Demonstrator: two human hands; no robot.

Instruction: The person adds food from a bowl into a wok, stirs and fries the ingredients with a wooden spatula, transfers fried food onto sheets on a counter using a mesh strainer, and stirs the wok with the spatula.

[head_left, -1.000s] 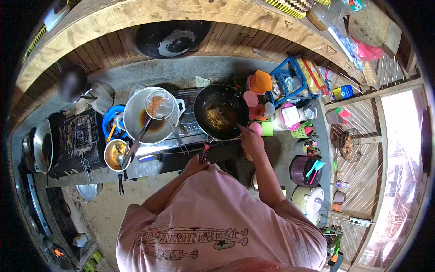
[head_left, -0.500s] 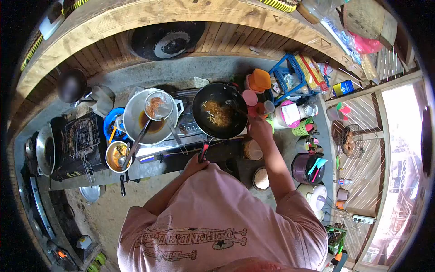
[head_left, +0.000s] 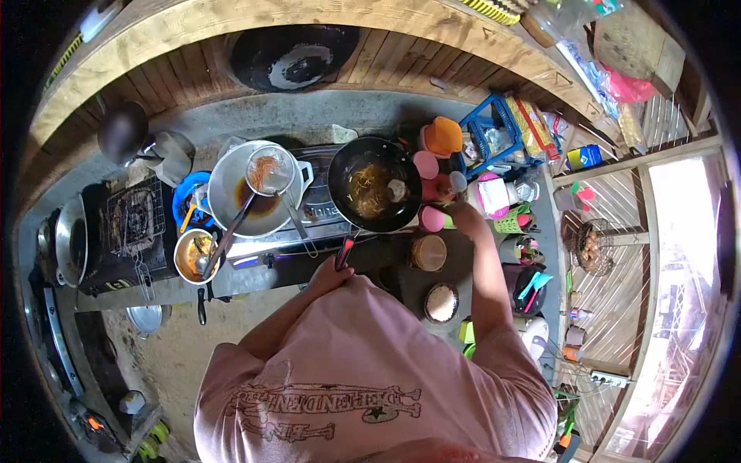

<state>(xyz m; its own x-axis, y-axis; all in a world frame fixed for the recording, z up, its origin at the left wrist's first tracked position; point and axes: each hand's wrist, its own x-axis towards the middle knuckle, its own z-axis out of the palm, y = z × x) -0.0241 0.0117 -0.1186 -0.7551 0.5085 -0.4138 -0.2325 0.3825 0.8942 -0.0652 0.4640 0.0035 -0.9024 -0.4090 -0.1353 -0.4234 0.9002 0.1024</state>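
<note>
A black frying pan [head_left: 356,166] stands on the stove with browned, shredded-looking bits [head_left: 370,193] in its middle. My left hand [head_left: 330,275] is closed round the pan's black and red handle [head_left: 345,251], close to my shirt. To the right of the pan, my right hand [head_left: 469,222] is closed on a spatula, whose pale head [head_left: 397,190] rests inside the pan; its handle is partly lost among the cups. Left of the pan sits a big metal pot [head_left: 224,197] of brown liquid, with a strainer [head_left: 270,170] holding brown bits over it.
Pink containers [head_left: 424,164] and an orange tub [head_left: 443,137] crowd the pan's right side. A lidded jar [head_left: 428,253] and a bowl of white grains [head_left: 441,303] stand nearer me. At left are a bowl of orange food [head_left: 191,251] and a wire grill rack [head_left: 133,224].
My right hand has moved right, away from the pan, and the spatula's head now shows pale inside it. My left hand stays on the pan handle. The view has shifted slightly.
</note>
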